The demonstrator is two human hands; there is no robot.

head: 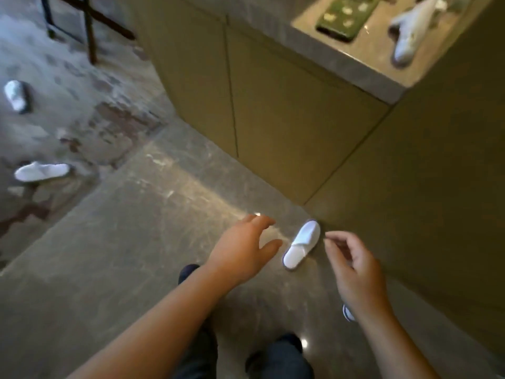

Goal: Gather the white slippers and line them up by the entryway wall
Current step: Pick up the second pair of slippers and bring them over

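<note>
So far one slipper (301, 245) sits by wall (410, 187); left hand (243, 250), right hand (355, 272) hover empty, fingers loose. Two slippers (41, 171) (15, 94) remain on floor (123, 242), another (410, 34) on table (363, 58).

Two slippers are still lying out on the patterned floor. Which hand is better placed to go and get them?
Probably the left hand. Both stray slippers lie far off to the left side, and that hand is open and empty. The right hand is beside the wall, near the slipper already placed there.

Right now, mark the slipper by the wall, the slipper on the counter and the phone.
slipper by the wall (300, 246): head view, its upper band.
slipper on the counter (410, 34): head view, mid-body.
phone (345, 16): head view, green back.
</note>
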